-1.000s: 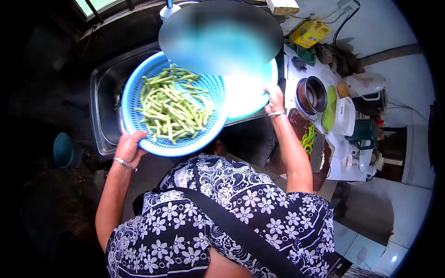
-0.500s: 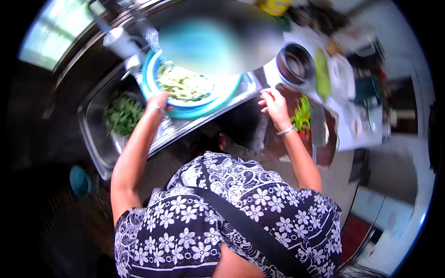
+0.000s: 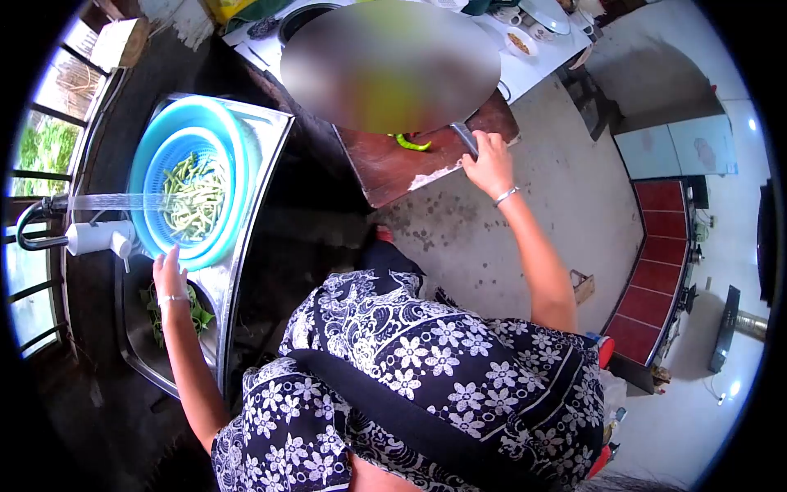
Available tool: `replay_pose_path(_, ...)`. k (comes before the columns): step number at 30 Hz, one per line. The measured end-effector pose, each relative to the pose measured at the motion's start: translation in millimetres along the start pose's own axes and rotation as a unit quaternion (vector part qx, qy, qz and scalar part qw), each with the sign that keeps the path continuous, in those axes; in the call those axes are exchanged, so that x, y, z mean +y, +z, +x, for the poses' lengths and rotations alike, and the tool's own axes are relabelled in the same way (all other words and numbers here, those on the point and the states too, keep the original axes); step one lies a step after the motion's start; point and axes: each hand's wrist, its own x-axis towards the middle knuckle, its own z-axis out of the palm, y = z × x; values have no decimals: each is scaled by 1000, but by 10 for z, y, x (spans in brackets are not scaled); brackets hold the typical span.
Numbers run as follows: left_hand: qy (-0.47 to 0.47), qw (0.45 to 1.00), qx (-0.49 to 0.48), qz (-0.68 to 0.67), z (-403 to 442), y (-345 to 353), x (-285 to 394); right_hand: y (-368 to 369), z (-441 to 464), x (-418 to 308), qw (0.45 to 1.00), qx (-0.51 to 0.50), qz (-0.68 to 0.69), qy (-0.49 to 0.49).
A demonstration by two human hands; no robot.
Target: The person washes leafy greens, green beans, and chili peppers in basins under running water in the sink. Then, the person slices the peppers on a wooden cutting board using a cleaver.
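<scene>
My right hand (image 3: 489, 166) is closed around the dark handle of a knife (image 3: 466, 140) at the near edge of a brown wooden board (image 3: 385, 168). Its blade is hidden by the blurred patch. Green chili peppers (image 3: 412, 143) lie on the board, partly covered by the same blur. At the left, my left hand (image 3: 170, 277) is open beside the near rim of a light-blue basin (image 3: 240, 160); whether it touches the rim I cannot tell. Inside the basin sits a blue colander (image 3: 147, 193) with pale green cut vegetable strips (image 3: 197, 197).
A tap with a white fitting (image 3: 98, 238) sends water over the strips. Leafy greens (image 3: 199, 312) lie in the steel sink (image 3: 220, 328) below the left forearm. The back table (image 3: 566, 49) holds a small bowl (image 3: 521, 43) and a dark pot (image 3: 299, 23). A gap separates sink and board.
My view has turned to the right. My right hand has gone from the air beside the board to the knife handle. The left hand has let go of the basin's rim.
</scene>
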Motion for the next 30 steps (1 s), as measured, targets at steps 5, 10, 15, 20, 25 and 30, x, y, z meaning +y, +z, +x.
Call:
replay_pose_path(5,310,940,-48,132,-764,491,129,-47,16,-202,996,-72,-53,-27)
replay_pose_path(10,372,860,-113,330,-2076,1942,-533,173,320,371,987,-102,120,-40)
replay_pose_path(15,75,721,-210,656,-2281,2018,-1693,-95,431,578,960,-53,261,-89)
replay_pose_path(20,-118,723,-172,658,-3140,1763,-2327,-241,529,969,883,-153,440,-55)
replay_pose_path(25,-224,768,-130,586,-3733,1374,-3209,-131,669,1036,792,-280,541,-30)
replay_pose_path(30,-250,722,-109,636,-3805,1388,-2870,-6,668,881,741,-306,598,-27)
